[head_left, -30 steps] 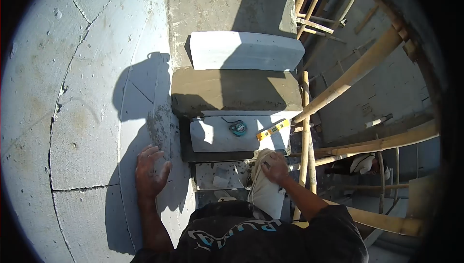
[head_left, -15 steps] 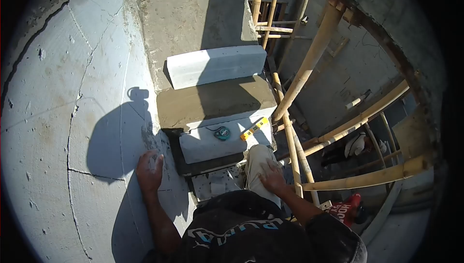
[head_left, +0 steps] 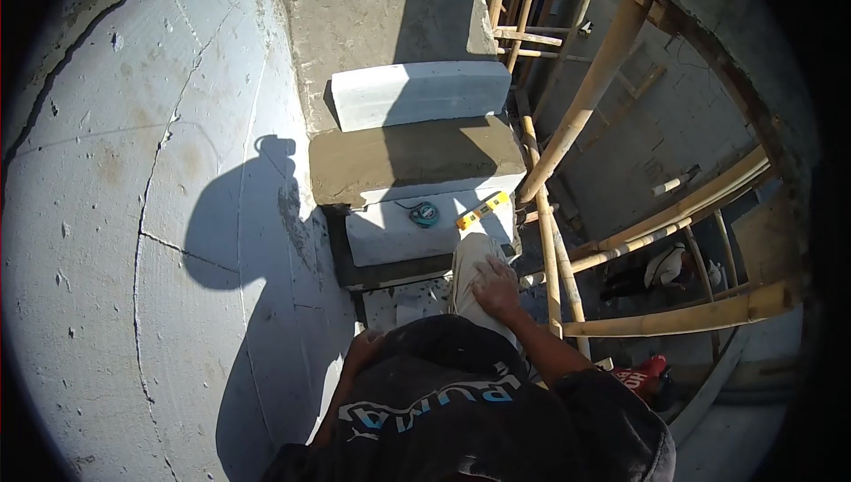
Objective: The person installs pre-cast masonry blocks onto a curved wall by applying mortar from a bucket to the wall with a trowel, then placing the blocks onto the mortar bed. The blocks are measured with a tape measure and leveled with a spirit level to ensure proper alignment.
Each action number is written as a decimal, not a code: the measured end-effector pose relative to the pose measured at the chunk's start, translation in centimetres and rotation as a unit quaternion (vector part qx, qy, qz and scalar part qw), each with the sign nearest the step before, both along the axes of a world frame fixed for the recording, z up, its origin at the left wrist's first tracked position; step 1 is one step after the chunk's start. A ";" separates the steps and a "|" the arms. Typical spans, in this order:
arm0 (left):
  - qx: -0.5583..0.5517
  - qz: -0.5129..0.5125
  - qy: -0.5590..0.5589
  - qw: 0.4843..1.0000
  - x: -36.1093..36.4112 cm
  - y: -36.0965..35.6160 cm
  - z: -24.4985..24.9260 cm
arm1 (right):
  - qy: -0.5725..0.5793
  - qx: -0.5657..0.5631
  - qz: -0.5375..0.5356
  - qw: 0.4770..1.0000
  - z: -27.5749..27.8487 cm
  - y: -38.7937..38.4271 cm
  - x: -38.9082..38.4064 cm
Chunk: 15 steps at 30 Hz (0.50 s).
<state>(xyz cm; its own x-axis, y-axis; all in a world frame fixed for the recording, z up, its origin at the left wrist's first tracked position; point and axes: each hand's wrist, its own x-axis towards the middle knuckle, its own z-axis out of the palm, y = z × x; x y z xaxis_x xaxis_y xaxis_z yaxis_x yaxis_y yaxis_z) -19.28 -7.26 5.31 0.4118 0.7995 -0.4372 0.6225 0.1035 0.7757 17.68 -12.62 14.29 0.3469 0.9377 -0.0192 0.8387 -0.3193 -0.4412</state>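
My right hand (head_left: pixel 495 289) rests on my knee in pale trousers (head_left: pixel 467 262), fingers lying flat and apart, with nothing in them. My left hand (head_left: pixel 362 349) is down at my left side by the dark shirt; its fingers are mostly hidden. Ahead of my knee, a teal tape measure (head_left: pixel 424 214) and a small yellow spirit level (head_left: pixel 483 211) lie on a white block step (head_left: pixel 381 244). Above that step is a bed of smooth wet mortar (head_left: pixel 399 163). A long white block (head_left: pixel 424 94) stands at the back of the mortar.
A cracked white block wall (head_left: pixel 97 216) rises on my left. Bamboo poles (head_left: pixel 589 97) form scaffolding on the right, beside a drop. Below there are a person in a light top (head_left: pixel 660 265) and a person in red (head_left: pixel 640 377). A concrete slope (head_left: pixel 346 21) continues upward.
My left hand has come away from the wall and down to my side. My right hand stays on the knee. The view has shifted slightly, while the tools and blocks lie as before.
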 end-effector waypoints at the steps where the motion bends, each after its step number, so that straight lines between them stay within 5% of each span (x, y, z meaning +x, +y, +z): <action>1: -0.008 -0.011 0.009 1.000 -0.9 -1.0 -1.4 | -0.002 0.000 0.003 1.000 0.0 0.0 0.0; 9: -0.188 0.119 -0.034 0.974 -10.0 -9.1 -9.6 | -0.002 0.010 0.007 1.000 -0.3 -0.5 -0.3; 15: -0.223 0.205 -0.095 0.948 -12.1 -10.7 -11.8 | 0.000 0.017 0.005 1.000 0.2 -1.7 -0.7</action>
